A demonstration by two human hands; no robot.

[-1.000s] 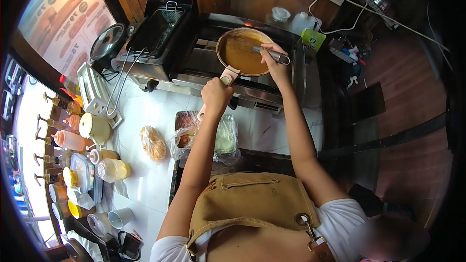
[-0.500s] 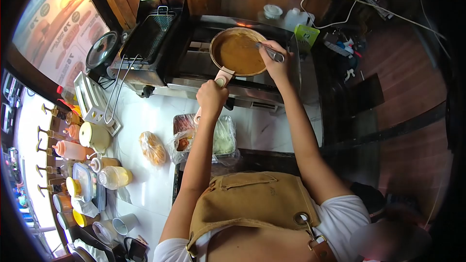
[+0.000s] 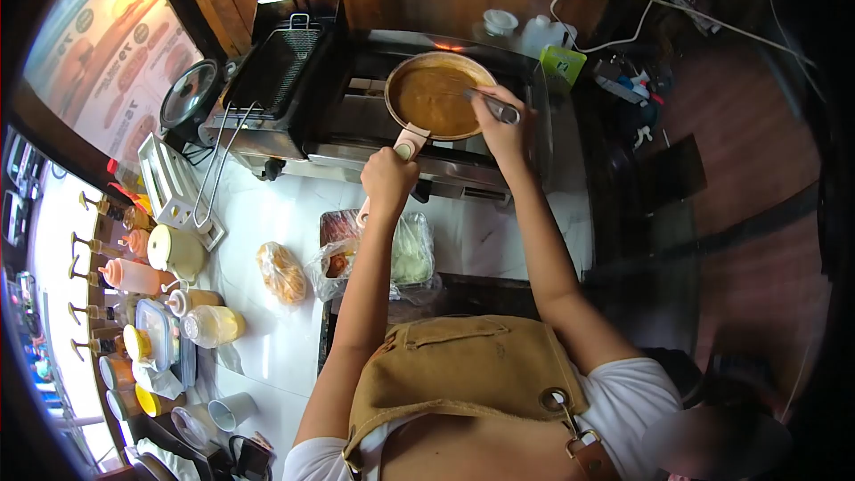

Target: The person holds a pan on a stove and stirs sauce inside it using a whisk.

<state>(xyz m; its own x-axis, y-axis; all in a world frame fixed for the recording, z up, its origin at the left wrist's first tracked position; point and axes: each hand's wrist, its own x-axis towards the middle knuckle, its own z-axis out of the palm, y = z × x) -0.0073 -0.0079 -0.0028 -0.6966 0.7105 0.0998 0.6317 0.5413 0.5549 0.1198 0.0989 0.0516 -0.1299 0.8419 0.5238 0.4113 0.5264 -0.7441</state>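
Note:
A pan (image 3: pixel 394 122) of brown sauce (image 3: pixel 429 100) sits on the stove (image 3: pixel 343 129), ahead of me. My left hand (image 3: pixel 389 180) is closed round its pale pink handle (image 3: pixel 410 140), which points back towards me. Over the pan's right side, my right hand (image 3: pixel 504 127) grips a whisk (image 3: pixel 507 113) by its metal handle. The whisk's head dips into the sauce, so its shape is mostly hidden. Below my left wrist lies a plastic-wrapped tray (image 3: pixel 414 249) of food with several sections.
A black grill (image 3: pixel 276 71) with a wire basket stands left of the stove. Bagged buns (image 3: pixel 281 273) lie on the white counter (image 3: pixel 267 187). Sauce bottles (image 3: pixel 134 275), jars (image 3: pixel 214 326) and a metal cup (image 3: pixel 232 411) line the left. A green pouch (image 3: pixel 561 65) and white cables (image 3: pixel 677 7) are at right.
My right hand has shifted slightly down and to the right with the whisk, and the sauce surface shows fresh swirls. My left hand and the pan stay nearly in place.

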